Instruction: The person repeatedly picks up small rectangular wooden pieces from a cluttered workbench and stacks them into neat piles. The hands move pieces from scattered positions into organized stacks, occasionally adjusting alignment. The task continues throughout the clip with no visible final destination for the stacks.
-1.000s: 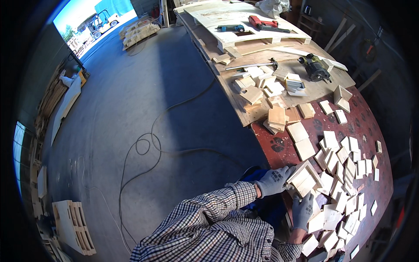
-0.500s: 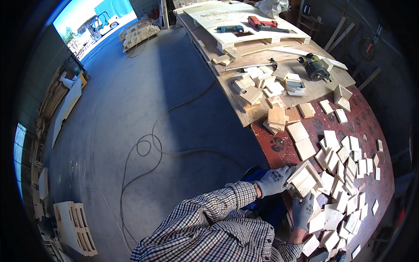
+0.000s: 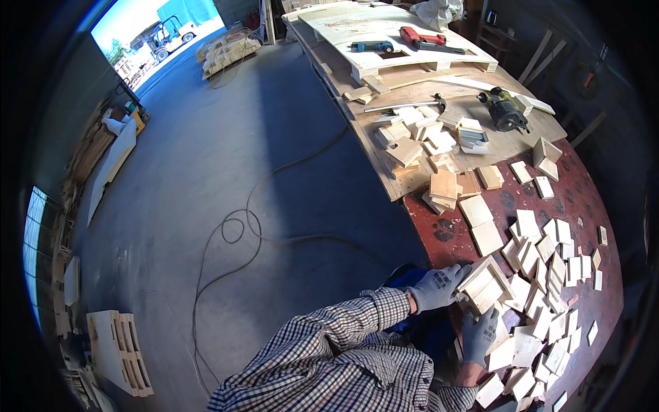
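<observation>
A small open wooden box (image 3: 486, 287), a pale base with raised edges, is held tilted over the near edge of the red table. My left hand (image 3: 439, 285), in a grey work glove, grips its left side with the fingers closed. My right hand (image 3: 480, 335), gloved alike, is at the box's near side, fingers closed against its lower edge; part of those fingers is hidden. Just right of the box lies a loose heap of small wooden blocks (image 3: 528, 292). Two flat wooden pieces (image 3: 487, 237) rest beyond it on the table.
The red table (image 3: 439, 230) adjoins a plywood bench (image 3: 405, 180). On that lie a hammer (image 3: 405, 106), a yellow-black power tool (image 3: 504, 110), and a pallet (image 3: 384, 60) carrying a red tool (image 3: 427, 40) and a teal tool (image 3: 371, 47). A cable (image 3: 259, 206) loops over the floor left.
The whole view has shifted slightly. Both hands still hold the box, and its tilt looks nearly the same; no piece has visibly been set down or taken up.
</observation>
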Available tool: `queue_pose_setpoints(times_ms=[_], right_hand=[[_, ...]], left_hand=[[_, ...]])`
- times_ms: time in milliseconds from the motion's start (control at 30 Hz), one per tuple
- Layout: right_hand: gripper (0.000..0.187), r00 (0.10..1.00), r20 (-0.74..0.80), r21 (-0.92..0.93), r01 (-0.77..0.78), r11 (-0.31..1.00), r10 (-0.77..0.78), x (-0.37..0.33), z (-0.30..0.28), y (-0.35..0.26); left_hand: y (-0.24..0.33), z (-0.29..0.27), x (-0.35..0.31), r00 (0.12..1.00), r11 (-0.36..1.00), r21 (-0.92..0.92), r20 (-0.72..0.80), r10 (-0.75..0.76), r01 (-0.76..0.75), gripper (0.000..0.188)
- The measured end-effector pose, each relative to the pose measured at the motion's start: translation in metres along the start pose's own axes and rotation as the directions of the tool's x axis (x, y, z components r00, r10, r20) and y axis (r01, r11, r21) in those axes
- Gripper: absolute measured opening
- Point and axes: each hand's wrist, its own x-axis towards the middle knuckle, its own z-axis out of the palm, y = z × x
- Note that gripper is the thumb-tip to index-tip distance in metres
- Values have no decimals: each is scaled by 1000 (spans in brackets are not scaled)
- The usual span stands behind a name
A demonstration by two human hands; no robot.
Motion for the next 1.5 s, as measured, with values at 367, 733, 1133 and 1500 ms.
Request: queue_pose_setpoints(times_ms=[367,733,1133,1500], right_hand=[[74,1000,9,-71,1,997,-1,-1,6,7],[75,1000,19,-71,-16,997,17,0,7,8],[76,1000,3,-90,0,996,1,0,10,11],[75,999,39,-73,-14,997,17,1,7,10]], left_hand=[[5,1,0,1000,999,42,6,-23,22,81],[5,-4,2,998,1000,9,53,-28,28,80],[2,3,1,999,999,41,33,-17,15,79],[4,0,1,1000,1000,25,25,-14,13,78]])
